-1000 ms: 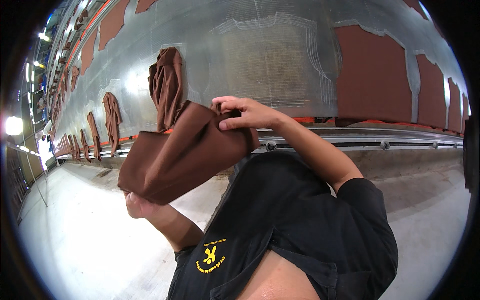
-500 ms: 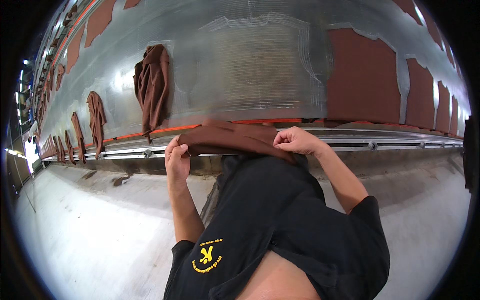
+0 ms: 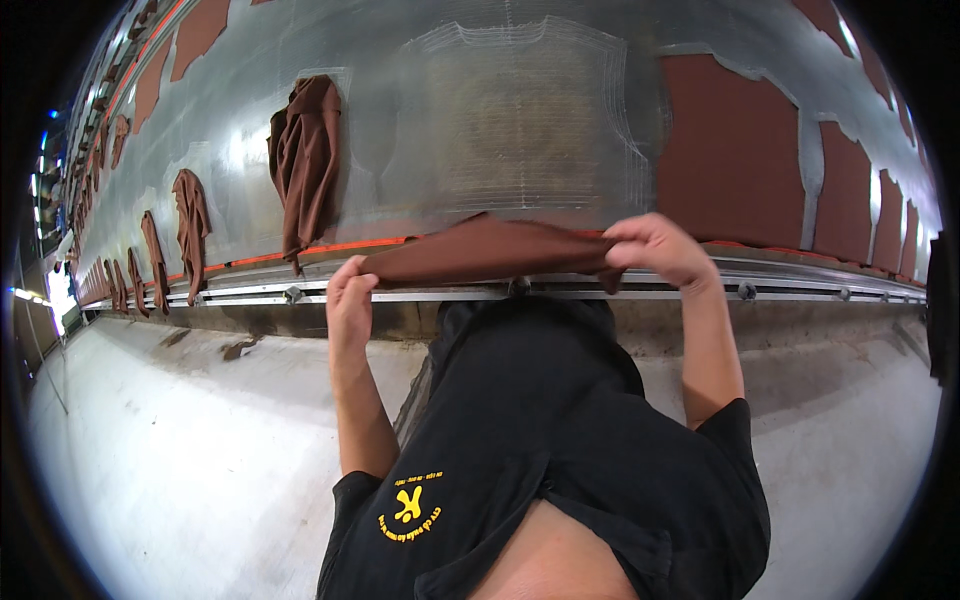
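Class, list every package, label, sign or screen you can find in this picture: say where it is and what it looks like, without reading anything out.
Printed emblem: on the chest of the black shirt, at the lower middle; a small yellow figure with a curved line of yellow lettering under it.
No packages, signs or screens are visible.

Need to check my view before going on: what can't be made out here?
Head view only:
- Underside of the brown cloth: seen edge-on.
- Left hand and right hand fingertips: wrapped in cloth.
- Floor below: hidden by the black shirt.
- Far hanging cloths: too small, bent at the rim.
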`<state>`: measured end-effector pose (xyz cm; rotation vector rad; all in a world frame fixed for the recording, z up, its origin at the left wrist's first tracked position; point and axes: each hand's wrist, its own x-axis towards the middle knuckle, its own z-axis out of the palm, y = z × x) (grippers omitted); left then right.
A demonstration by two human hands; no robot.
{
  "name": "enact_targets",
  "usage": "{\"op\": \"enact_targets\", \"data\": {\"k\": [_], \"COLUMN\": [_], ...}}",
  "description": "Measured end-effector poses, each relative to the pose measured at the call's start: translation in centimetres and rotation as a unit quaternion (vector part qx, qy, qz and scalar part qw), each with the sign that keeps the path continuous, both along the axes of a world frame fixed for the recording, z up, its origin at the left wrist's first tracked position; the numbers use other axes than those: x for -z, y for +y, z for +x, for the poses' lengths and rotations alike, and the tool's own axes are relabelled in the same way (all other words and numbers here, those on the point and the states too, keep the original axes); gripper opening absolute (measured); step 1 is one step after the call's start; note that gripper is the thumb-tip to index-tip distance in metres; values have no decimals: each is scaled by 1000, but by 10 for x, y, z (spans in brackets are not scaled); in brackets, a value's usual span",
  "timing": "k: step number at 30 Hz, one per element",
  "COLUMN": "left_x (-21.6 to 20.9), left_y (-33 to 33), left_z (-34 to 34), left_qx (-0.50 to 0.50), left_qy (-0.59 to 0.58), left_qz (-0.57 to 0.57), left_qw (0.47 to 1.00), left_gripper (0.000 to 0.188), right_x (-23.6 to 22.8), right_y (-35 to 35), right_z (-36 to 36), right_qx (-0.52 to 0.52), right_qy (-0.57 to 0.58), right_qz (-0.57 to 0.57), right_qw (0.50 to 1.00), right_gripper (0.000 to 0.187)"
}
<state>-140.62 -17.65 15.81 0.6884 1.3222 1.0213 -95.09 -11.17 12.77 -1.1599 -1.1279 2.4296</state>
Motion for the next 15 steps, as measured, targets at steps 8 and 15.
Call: {"op": "enact_targets", "data": {"k": [8,15], "left_x": [48,52], "left_y": [-2,7], "left_z": [23,25], "left_qx": [-59,-67], "left_qy": [-84,-94], "left_qz": [-55,-71], "left_qw": [993,991], "left_gripper": [21,15], "right_x": [84,50], "right_y": [-48,-35], "right_z": [-16,-13], "right_qx": [210,302], "right_qy": [141,13], "right_qz": [-192,-40], "right_qw": [948,952], "right_gripper": [71,39]}}
